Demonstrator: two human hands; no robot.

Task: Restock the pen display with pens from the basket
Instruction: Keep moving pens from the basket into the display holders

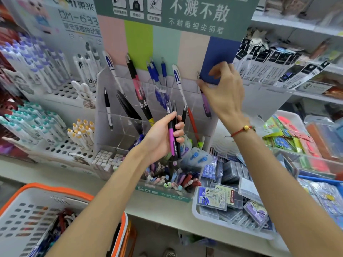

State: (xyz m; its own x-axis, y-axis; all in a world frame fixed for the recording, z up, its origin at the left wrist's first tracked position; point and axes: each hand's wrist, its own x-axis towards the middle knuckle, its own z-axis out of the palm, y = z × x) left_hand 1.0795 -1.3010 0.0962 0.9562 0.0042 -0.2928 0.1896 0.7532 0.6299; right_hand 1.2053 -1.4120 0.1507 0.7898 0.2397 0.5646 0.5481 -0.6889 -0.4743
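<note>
Nearest you, lower left, sits the orange-rimmed basket [78, 194] with pens lying loose inside. Above it your left hand [163, 138] is clenched round a small bundle of pens [173, 130] — one magenta, the rest black — tips up, in front of the clear pen display [118, 115]. Farther back, your right hand [222, 89] pinches a purple pen [205, 103] at the display's rightmost slot — against the blue backing panel [219, 52]

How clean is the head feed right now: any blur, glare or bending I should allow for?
Head view: lighting even and bright, no hard shadows; wide-angle bending curves the shelves near the edges; the clear acrylic display shows faint reflections; the left hand with its pens and the right hand are sharp; the corners look soft.
</note>
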